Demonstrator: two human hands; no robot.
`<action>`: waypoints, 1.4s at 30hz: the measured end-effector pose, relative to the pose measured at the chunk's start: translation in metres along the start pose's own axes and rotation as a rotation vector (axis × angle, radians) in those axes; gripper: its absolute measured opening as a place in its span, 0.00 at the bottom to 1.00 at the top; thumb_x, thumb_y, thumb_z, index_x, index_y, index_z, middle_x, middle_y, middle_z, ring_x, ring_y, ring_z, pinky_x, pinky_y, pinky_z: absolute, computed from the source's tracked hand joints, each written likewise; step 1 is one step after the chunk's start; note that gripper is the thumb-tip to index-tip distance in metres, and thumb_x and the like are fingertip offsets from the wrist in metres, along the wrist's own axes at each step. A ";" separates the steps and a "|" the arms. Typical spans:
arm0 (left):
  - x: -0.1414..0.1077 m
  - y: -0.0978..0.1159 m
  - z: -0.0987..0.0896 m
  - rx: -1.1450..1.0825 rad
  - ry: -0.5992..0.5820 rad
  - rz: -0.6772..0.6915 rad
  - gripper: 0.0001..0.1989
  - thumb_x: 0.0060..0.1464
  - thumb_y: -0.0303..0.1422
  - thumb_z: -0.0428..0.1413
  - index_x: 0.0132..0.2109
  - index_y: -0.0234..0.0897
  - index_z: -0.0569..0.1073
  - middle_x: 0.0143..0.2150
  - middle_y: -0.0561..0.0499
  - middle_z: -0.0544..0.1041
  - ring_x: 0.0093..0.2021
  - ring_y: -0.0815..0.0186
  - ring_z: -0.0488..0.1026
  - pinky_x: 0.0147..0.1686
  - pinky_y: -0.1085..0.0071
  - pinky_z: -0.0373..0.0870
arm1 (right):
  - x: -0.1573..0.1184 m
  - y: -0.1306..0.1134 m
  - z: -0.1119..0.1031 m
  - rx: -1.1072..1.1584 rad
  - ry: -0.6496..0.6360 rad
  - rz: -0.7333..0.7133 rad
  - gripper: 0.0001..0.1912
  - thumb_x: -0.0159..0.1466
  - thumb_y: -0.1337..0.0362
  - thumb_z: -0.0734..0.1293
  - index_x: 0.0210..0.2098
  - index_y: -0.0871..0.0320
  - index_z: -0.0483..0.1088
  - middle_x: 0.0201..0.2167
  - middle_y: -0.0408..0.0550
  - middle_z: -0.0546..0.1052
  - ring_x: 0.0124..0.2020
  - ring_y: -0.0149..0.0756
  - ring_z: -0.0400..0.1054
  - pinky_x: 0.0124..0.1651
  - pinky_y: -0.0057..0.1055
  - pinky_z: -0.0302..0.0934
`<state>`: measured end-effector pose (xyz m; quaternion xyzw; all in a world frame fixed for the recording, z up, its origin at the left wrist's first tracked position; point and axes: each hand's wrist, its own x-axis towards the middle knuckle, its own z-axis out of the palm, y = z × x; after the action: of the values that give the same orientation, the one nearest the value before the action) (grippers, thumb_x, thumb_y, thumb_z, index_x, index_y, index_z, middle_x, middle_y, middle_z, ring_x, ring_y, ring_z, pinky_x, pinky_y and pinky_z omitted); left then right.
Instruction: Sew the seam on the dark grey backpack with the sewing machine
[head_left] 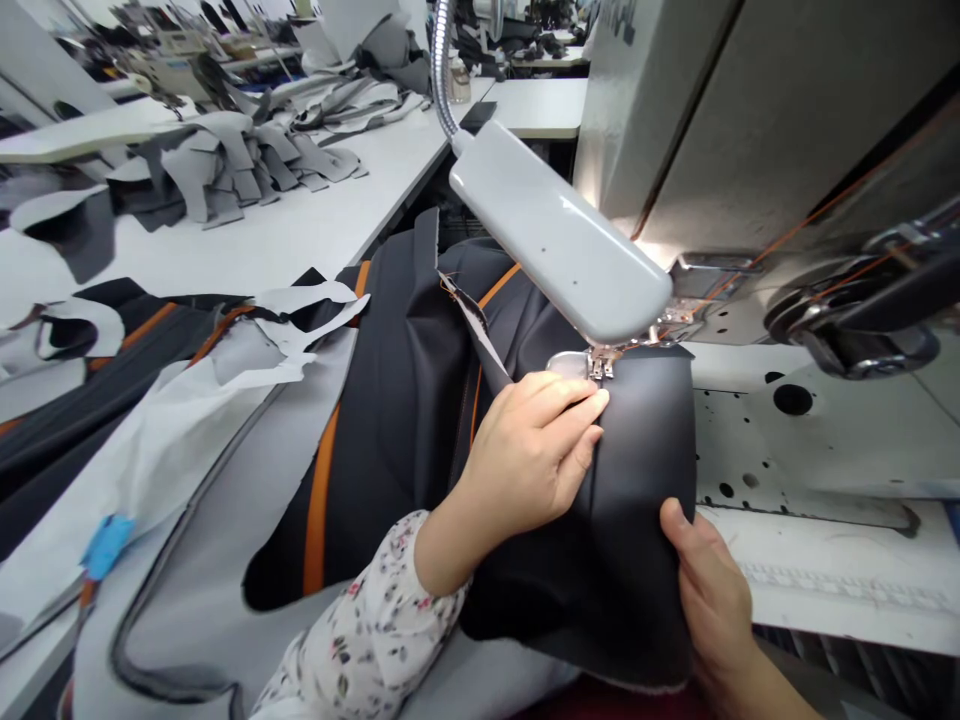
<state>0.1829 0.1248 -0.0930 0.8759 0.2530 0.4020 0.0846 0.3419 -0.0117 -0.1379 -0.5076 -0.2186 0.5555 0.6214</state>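
Note:
Black sheet material [645,450] with a seam line lies under the presser foot [600,362] of a sewing machine. My left hand [529,450] rests on it just in front of the foot, fingers pressed together along the seam. At the right edge of the material, my right hand [709,580] holds it, thumb on top and the other fingers hidden beneath. To the left, joined black panels with orange stripes [322,500] spread over grey backing. A grey lamp [562,235] on a bendable neck hangs over the foot.
The machine body [780,120] with orange thread fills the upper right, above its white bed [825,430]. Grey cut pieces [232,160] are heaped on the white table [397,150] at the upper left. A blue clip [109,545] sits at the far left.

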 end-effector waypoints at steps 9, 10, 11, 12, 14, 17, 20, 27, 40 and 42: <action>-0.001 0.002 0.001 0.010 0.003 -0.008 0.15 0.71 0.33 0.52 0.56 0.31 0.78 0.55 0.43 0.82 0.53 0.56 0.75 0.54 0.60 0.71 | 0.002 0.002 -0.012 -0.076 0.031 -0.038 0.12 0.66 0.50 0.72 0.42 0.48 0.83 0.32 0.47 0.85 0.44 0.52 0.82 0.52 0.45 0.78; -0.001 0.002 0.001 0.008 0.002 -0.006 0.16 0.72 0.34 0.52 0.56 0.31 0.78 0.55 0.43 0.82 0.53 0.57 0.75 0.54 0.60 0.71 | 0.003 0.003 -0.013 -0.069 0.021 -0.042 0.11 0.67 0.51 0.72 0.43 0.47 0.83 0.32 0.47 0.85 0.45 0.52 0.82 0.52 0.45 0.78; -0.002 0.001 0.001 0.010 0.000 -0.005 0.16 0.72 0.34 0.51 0.57 0.31 0.78 0.55 0.43 0.81 0.53 0.57 0.75 0.54 0.60 0.71 | 0.003 0.003 -0.014 -0.066 0.013 -0.047 0.11 0.68 0.52 0.71 0.44 0.47 0.83 0.33 0.47 0.85 0.45 0.52 0.81 0.53 0.45 0.77; -0.002 0.000 0.002 0.014 -0.001 -0.003 0.16 0.73 0.35 0.51 0.57 0.32 0.78 0.55 0.43 0.81 0.54 0.57 0.75 0.54 0.61 0.70 | 0.003 0.003 -0.015 -0.067 0.011 -0.053 0.12 0.68 0.52 0.71 0.46 0.47 0.83 0.33 0.47 0.85 0.46 0.52 0.81 0.54 0.46 0.77; -0.003 -0.002 0.002 0.024 -0.007 0.012 0.18 0.74 0.39 0.50 0.58 0.33 0.78 0.55 0.44 0.81 0.55 0.58 0.75 0.55 0.61 0.69 | 0.004 0.002 -0.016 -0.081 0.014 -0.078 0.13 0.69 0.53 0.70 0.48 0.48 0.83 0.32 0.47 0.85 0.47 0.53 0.81 0.55 0.47 0.76; -0.006 -0.006 0.002 0.027 -0.023 0.044 0.24 0.73 0.48 0.49 0.60 0.36 0.78 0.57 0.43 0.80 0.58 0.57 0.74 0.58 0.59 0.67 | 0.004 0.000 -0.015 -0.129 0.034 -0.101 0.14 0.70 0.52 0.69 0.47 0.49 0.84 0.30 0.47 0.84 0.47 0.54 0.81 0.55 0.49 0.76; -0.009 -0.009 0.002 0.010 -0.059 0.053 0.29 0.71 0.55 0.49 0.62 0.39 0.78 0.57 0.41 0.78 0.60 0.54 0.72 0.60 0.55 0.65 | 0.004 -0.003 -0.014 -0.183 0.049 -0.058 0.15 0.70 0.50 0.69 0.47 0.50 0.83 0.31 0.48 0.84 0.47 0.55 0.81 0.54 0.49 0.76; -0.008 -0.012 0.009 0.024 -0.032 0.049 0.30 0.69 0.57 0.49 0.62 0.42 0.78 0.58 0.40 0.74 0.62 0.51 0.68 0.64 0.52 0.61 | 0.018 -0.011 -0.008 -0.109 0.022 -0.099 0.15 0.68 0.51 0.71 0.49 0.50 0.83 0.36 0.49 0.85 0.50 0.55 0.80 0.55 0.50 0.76; 0.005 -0.032 0.014 0.019 -0.077 0.038 0.24 0.71 0.54 0.48 0.63 0.54 0.77 0.63 0.42 0.70 0.63 0.52 0.65 0.66 0.48 0.54 | 0.046 -0.029 0.024 -0.010 0.092 -0.095 0.18 0.61 0.48 0.76 0.42 0.56 0.83 0.36 0.52 0.85 0.49 0.54 0.80 0.55 0.50 0.75; 0.004 -0.031 0.015 0.015 -0.100 0.025 0.23 0.70 0.54 0.51 0.63 0.56 0.77 0.65 0.42 0.69 0.65 0.51 0.64 0.67 0.47 0.53 | 0.049 -0.025 0.026 -0.117 0.076 -0.154 0.21 0.64 0.46 0.72 0.44 0.56 0.82 0.35 0.52 0.84 0.46 0.51 0.80 0.53 0.48 0.75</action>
<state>0.1846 0.1544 -0.1111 0.8985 0.2407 0.3570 0.0853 0.3457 0.0460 -0.1206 -0.5454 -0.2652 0.4728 0.6392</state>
